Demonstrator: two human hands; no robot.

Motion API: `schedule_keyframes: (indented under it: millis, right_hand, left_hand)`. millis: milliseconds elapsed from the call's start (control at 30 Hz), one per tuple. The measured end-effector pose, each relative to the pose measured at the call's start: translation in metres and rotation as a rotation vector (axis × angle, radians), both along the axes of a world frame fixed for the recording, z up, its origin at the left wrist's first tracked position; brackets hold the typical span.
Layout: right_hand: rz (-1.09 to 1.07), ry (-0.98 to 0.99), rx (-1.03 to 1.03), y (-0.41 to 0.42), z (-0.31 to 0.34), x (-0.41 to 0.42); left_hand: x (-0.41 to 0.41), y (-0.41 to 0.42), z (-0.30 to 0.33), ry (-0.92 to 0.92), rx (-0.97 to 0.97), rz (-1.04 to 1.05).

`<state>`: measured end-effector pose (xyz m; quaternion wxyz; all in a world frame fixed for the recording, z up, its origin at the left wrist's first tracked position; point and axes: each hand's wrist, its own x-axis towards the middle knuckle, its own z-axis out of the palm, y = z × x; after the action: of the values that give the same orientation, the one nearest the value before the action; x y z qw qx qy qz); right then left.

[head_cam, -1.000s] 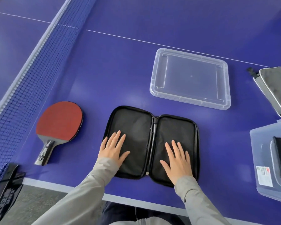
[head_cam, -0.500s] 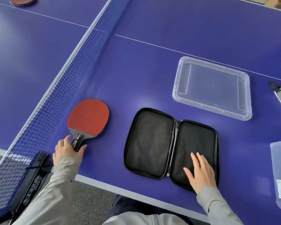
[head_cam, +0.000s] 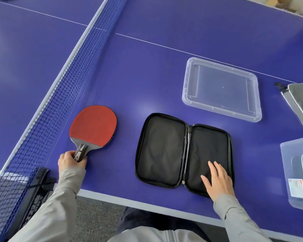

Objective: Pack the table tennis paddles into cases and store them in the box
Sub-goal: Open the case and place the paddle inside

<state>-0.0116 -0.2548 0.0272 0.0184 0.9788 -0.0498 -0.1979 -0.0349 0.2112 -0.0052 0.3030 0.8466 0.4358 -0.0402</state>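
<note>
Here, head view, the only view. The left hand (head_cam: 72,160) is closed around the handle of a red-faced paddle (head_cam: 93,126), which lies flat on the blue counter (head_cam: 164,67) at centre left of the frame, just beside the net (head_cam: 59,95). The right hand (head_cam: 217,180) rests flat, fingers spread, gripping nothing, on the right half of a black case (head_cam: 184,152) lying unzipped and fully open at lower centre; both halves are empty.

Progress, as judged: the case is open and ready, and this paddle is grasped but not yet placed inside. Placing it, zipping the case and storing it remain. At the right edge, a clear box (head_cam: 287,172) already holds at least 1 dark flat item, possibly a packed case, though it is cut off by the frame. Its clear lid (head_cam: 220,89) lies at upper right of centre, apart from the box. A grey case (head_cam: 300,103) lies at the far right, contents unseen.

Writing: a white label with a red mark on the box wall (head_cam: 296,187) is too small to read. White lettering on the black net clamp (head_cam: 36,194) at lower left is blurred and illegible.
</note>
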Motion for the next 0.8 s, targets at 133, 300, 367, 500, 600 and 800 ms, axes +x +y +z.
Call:
schedule_keyframes:
  millis: [133, 300, 367, 500, 600, 800]
  right_hand:
    - [0.002, -0.011, -0.013, -0.006, 0.003, -0.003]
    - [-0.012, -0.001, -0.032, -0.020, 0.007, -0.005]
    - [-0.029, -0.014, -0.017, -0.027, 0.008, -0.005]
    - [-0.050, -0.023, -0.005, -0.045, 0.008, -0.005]
    - [-0.057, -0.029, 0.036, -0.061, 0.008, -0.006]
    - [0.011, -0.002, 0.117, -0.084, 0.003, -0.012]
  left_hand:
    - [0.000, -0.011, 0.006, -0.038, -0.026, 0.026]
    - [0.004, -0.039, 0.023, -0.098, -0.031, 0.031]
    - [0.007, -0.058, 0.031, -0.116, -0.047, 0.014]
    - [0.016, -0.113, 0.047, -0.165, -0.092, -0.016]
    - [0.021, -0.167, 0.053, -0.211, -0.146, -0.056]
    - [0.026, -0.287, 0.047, -0.216, -0.212, -0.124]
